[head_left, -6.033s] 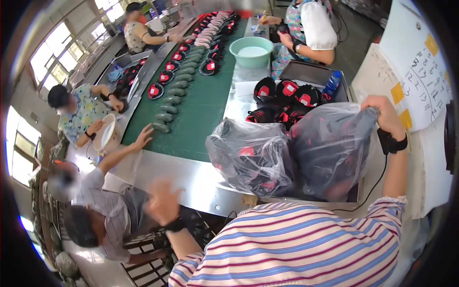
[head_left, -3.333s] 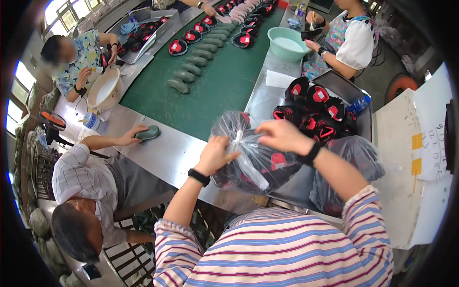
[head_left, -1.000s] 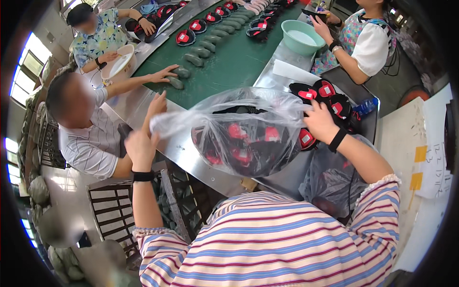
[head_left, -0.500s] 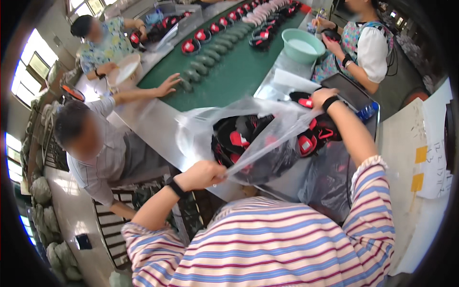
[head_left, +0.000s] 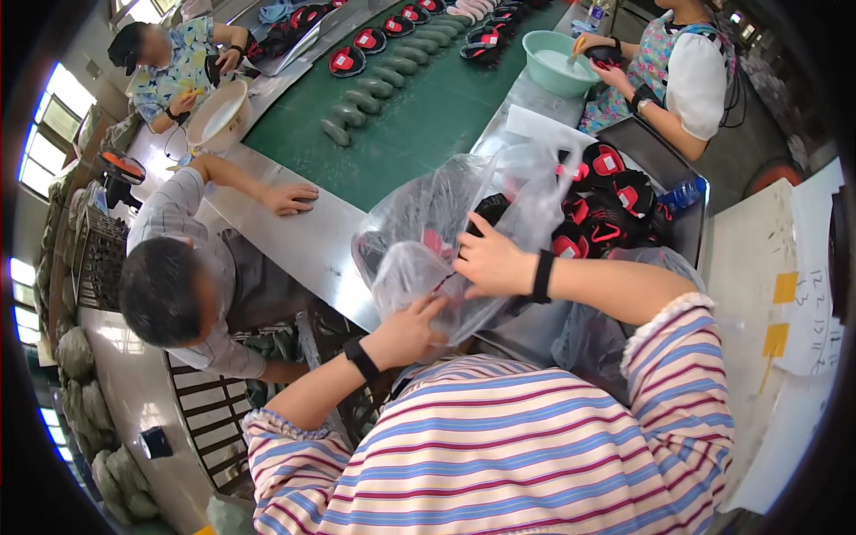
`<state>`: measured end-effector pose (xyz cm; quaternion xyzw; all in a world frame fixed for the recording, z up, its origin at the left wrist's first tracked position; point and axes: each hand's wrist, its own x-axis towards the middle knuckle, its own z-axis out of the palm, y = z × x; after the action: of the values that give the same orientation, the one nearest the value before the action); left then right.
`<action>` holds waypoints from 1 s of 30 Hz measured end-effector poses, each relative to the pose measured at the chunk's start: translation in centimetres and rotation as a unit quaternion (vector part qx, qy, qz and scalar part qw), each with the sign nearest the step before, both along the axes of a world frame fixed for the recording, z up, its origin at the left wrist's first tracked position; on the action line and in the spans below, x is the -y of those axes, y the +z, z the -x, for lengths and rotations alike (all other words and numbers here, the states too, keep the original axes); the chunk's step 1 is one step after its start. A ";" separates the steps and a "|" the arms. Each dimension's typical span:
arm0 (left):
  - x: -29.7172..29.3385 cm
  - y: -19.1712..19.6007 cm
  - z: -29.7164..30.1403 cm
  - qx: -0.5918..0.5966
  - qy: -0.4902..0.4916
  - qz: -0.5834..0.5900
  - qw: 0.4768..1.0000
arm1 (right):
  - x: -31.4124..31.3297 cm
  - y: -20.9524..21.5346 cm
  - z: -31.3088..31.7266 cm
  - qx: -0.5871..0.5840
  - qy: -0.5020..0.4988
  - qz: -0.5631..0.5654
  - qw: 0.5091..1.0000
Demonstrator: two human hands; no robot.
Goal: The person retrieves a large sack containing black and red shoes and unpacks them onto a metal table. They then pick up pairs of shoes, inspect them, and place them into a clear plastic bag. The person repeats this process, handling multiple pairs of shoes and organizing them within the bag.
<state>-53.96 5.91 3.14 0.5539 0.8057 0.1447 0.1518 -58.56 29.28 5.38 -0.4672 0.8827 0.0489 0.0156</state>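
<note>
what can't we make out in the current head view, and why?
All in the head view:
Shoe uppers in the front bag: count hidden by cloudy plastic folds.
Left hand: whether it is closed on the plastic, contact lost in those folds.
Right hand: plastic or upper gripped, contact covered by itself.
Second bag: contents hidden by wrinkled plastic and the right forearm.
Pink forms: far end cut off by top edge.

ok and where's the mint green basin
In the head view, the mint green basin stands right of centre near the top, on the metal ledge beside the green work surface, just left of the co-worker in the flowered apron.
</note>
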 end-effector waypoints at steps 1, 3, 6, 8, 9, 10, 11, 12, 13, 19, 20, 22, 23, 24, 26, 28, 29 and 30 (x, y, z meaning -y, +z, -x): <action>0.9 -1.0 -0.3 -0.004 -0.005 -0.026 1.000 | -0.9 0.6 -0.5 0.018 0.015 -0.009 1.000; 1.8 -0.6 -0.7 0.087 0.146 0.036 0.985 | -3.6 0.4 -1.9 0.207 -0.060 -0.106 0.971; 2.6 -1.2 -0.8 0.114 0.258 -0.044 0.958 | -7.9 -1.3 -4.6 0.313 -0.098 -0.089 0.941; 2.2 -1.0 0.1 0.094 0.233 -0.082 0.964 | -7.5 -1.2 -6.4 0.389 -0.059 -0.126 0.911; 2.1 -1.4 -0.2 0.067 0.206 -0.022 0.976 | -7.8 -2.2 -7.8 0.392 -0.033 -0.093 0.914; 2.4 -2.4 -1.0 0.066 0.197 0.014 0.978 | -8.5 -3.8 -9.4 0.394 -0.008 -0.060 0.917; 3.7 -4.4 -2.3 0.060 0.193 0.050 0.978 | -9.6 -5.4 -10.0 0.392 0.023 -0.027 0.919; 5.3 -6.5 -3.4 0.053 0.189 0.087 0.977 | -12.0 -6.9 -9.6 0.325 0.013 -0.076 0.943; 7.9 -9.3 -4.1 0.030 0.182 0.097 0.978 | -15.6 -8.6 -9.0 0.255 -0.003 -0.124 0.959; 9.2 -7.1 0.9 0.318 0.419 -0.089 0.846 | -12.4 -7.4 -2.9 0.368 -0.140 -0.300 0.869; 8.8 -6.4 2.0 0.276 0.477 -0.148 0.821 | -10.8 -4.5 -2.3 0.394 -0.160 -0.307 0.851; 7.5 -4.6 4.7 0.081 0.423 -0.250 0.867 | -10.0 -2.6 -1.1 0.432 -0.149 -0.227 0.860; 6.9 -3.6 5.7 0.056 0.456 -0.188 0.868 | -9.1 -1.1 0.3 0.479 -0.166 -0.180 0.843; 7.0 -4.1 6.8 0.013 0.492 -0.094 0.866 | -8.1 0.6 1.3 0.522 -0.180 -0.133 0.823; 7.7 -7.2 9.3 0.008 0.567 -0.148 0.810 | -5.4 2.9 2.4 0.572 -0.398 0.140 0.703; 9.9 -11.5 13.0 0.129 0.558 -0.136 0.808 | -4.6 0.1 4.0 0.312 -0.368 0.238 0.843; 9.8 -11.5 14.5 0.184 0.541 -0.085 0.816 | -4.7 -1.7 4.6 0.164 -0.327 0.171 0.915; 9.5 -11.7 14.8 0.266 0.548 -0.100 0.787 | -4.8 -3.4 5.1 0.012 -0.275 0.097 0.957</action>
<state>-68.74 -3.57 -8.57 -0.0286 0.8827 0.4247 0.1990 -63.69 34.07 2.03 -0.2067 0.9772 -0.0490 -0.0062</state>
